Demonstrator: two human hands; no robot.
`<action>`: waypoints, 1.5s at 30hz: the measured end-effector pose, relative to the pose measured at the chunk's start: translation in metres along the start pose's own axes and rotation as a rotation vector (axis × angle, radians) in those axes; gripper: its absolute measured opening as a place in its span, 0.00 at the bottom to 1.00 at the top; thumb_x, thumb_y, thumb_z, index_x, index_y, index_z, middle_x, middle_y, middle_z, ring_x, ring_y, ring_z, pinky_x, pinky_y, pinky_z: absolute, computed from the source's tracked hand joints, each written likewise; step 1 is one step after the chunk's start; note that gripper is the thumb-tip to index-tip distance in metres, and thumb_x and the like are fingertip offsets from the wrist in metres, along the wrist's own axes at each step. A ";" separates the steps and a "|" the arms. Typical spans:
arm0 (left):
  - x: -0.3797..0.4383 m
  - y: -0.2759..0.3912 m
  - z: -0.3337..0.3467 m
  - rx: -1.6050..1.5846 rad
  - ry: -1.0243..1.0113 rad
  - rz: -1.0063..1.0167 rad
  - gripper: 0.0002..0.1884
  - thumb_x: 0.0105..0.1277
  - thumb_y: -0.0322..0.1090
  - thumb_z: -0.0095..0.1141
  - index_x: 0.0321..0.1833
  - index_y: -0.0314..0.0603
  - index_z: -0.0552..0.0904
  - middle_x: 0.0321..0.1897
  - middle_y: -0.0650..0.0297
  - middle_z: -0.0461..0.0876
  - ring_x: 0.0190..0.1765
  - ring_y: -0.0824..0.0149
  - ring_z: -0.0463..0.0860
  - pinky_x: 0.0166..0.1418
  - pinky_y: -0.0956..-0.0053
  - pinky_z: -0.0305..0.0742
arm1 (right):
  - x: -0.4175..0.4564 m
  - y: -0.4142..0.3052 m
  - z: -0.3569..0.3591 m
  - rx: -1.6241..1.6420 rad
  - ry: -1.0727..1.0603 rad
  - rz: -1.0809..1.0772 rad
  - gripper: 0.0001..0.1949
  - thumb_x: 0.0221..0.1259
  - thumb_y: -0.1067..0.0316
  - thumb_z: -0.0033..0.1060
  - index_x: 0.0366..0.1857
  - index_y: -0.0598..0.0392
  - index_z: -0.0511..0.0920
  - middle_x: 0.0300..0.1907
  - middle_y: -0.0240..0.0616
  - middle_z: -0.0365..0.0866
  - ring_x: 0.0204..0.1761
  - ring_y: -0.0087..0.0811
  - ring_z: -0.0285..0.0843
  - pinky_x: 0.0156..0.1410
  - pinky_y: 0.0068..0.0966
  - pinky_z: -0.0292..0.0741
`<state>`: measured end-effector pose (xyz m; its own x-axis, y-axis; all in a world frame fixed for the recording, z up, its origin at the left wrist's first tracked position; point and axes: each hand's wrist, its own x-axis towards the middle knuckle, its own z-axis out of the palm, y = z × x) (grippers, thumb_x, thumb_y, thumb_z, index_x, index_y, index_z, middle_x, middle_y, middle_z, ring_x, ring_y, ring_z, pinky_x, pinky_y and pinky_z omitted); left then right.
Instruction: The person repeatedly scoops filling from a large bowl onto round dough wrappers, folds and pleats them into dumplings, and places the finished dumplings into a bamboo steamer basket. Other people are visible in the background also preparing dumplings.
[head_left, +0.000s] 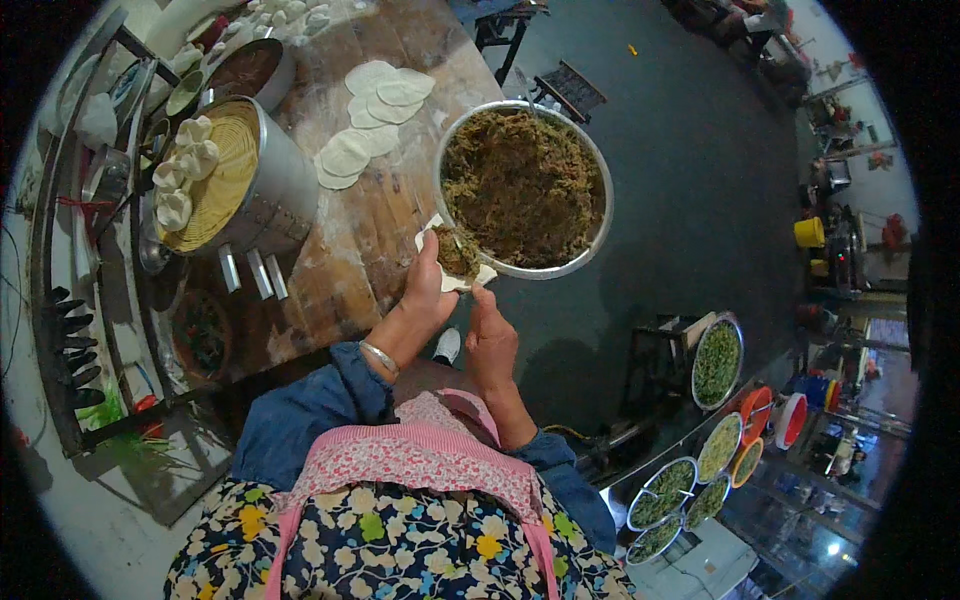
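My left hand (427, 281) holds a round dough wrapper (454, 283) from below, with its thumb over the near side. On the wrapper lies a heap of brownish-green chopped filling (459, 251). My right hand (493, 341) is curled, and its index fingertip meets the wrapper's lower right edge; whether it grips anything is hidden. Just beyond both hands stands a large round metal basin (609, 199) full of the same filling (525, 187). A handle leans inside its far rim. Flat dough wrappers (345, 154) lie overlapped on the floured wooden table (300, 319).
A tall metal pot (289, 184) at left carries a woven tray (236, 142) with several shaped dough pieces (196, 159). Another pot (281, 75) stands behind it. A low stool (570, 86) is on the dark floor. Basins of chopped greens (718, 360) line the right.
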<state>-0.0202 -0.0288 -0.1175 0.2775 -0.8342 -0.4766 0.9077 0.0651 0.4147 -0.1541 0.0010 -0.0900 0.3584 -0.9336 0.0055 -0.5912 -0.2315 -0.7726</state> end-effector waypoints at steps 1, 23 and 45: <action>0.001 0.001 -0.002 -0.013 0.004 -0.014 0.25 0.78 0.53 0.33 0.65 0.42 0.70 0.58 0.56 0.78 0.58 0.54 0.78 0.64 0.52 0.72 | -0.002 0.005 0.005 -0.033 0.037 -0.079 0.17 0.65 0.75 0.53 0.57 0.46 0.74 0.41 0.50 0.83 0.39 0.52 0.83 0.38 0.42 0.76; 0.005 0.004 -0.008 -0.014 -0.036 -0.051 0.29 0.77 0.58 0.27 0.66 0.44 0.69 0.59 0.54 0.77 0.60 0.51 0.78 0.66 0.48 0.71 | -0.006 0.015 0.002 0.001 0.068 -0.191 0.18 0.65 0.77 0.52 0.58 0.49 0.74 0.23 0.45 0.71 0.22 0.36 0.71 0.31 0.27 0.71; -0.003 0.020 -0.022 -0.032 -0.008 -0.049 0.31 0.77 0.60 0.27 0.66 0.46 0.71 0.59 0.57 0.78 0.60 0.53 0.78 0.65 0.48 0.72 | 0.006 0.009 -0.019 0.115 -0.026 -0.150 0.17 0.67 0.75 0.52 0.58 0.47 0.76 0.25 0.42 0.74 0.25 0.31 0.71 0.33 0.24 0.70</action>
<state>0.0045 -0.0122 -0.1248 0.2297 -0.8409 -0.4899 0.9300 0.0412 0.3653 -0.1710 -0.0115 -0.0849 0.4553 -0.8834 0.1111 -0.4435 -0.3333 -0.8320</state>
